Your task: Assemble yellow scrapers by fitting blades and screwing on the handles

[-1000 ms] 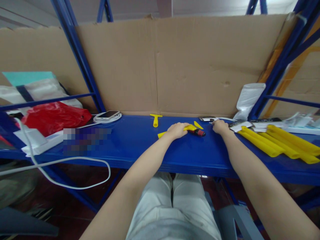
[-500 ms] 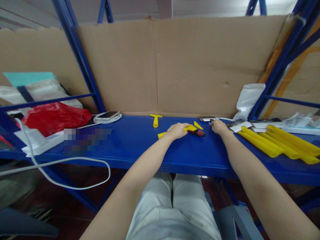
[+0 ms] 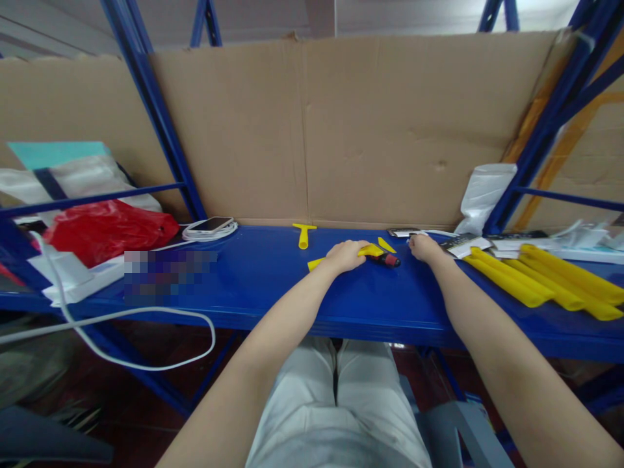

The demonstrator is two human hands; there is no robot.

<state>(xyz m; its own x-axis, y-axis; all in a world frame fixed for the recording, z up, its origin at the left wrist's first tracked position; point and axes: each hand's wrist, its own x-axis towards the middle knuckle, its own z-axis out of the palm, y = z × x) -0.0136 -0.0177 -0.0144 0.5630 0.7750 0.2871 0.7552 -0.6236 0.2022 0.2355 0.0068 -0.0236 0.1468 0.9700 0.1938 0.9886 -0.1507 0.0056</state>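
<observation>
My left hand (image 3: 347, 255) is closed over a yellow plastic piece (image 3: 371, 250), which sticks out past the fingers; more yellow shows behind the wrist. Against it lies a tool with a dark red and black end (image 3: 390, 259), its kind unclear. A slim yellow wedge (image 3: 387, 245) rests just beyond. Farther right, my right hand (image 3: 423, 247) has its fingers pinched low at the tabletop; whatever they hold is too small to make out. Behind that hand lies a small black-and-white card (image 3: 403, 232). A yellow T-shaped piece (image 3: 304, 236) stands apart near the cardboard.
Long yellow pieces (image 3: 541, 276) lie at the right beside printed cards (image 3: 465, 246) and a white plastic bag (image 3: 485, 195). At left are a phone (image 3: 214, 224) on a coiled cable, a red bag (image 3: 112, 224) and a power strip (image 3: 92, 279). Cardboard (image 3: 312, 130) walls the back.
My right hand has shifted very slightly to the left. My left hand and the yellow piece under it stay where they were.
</observation>
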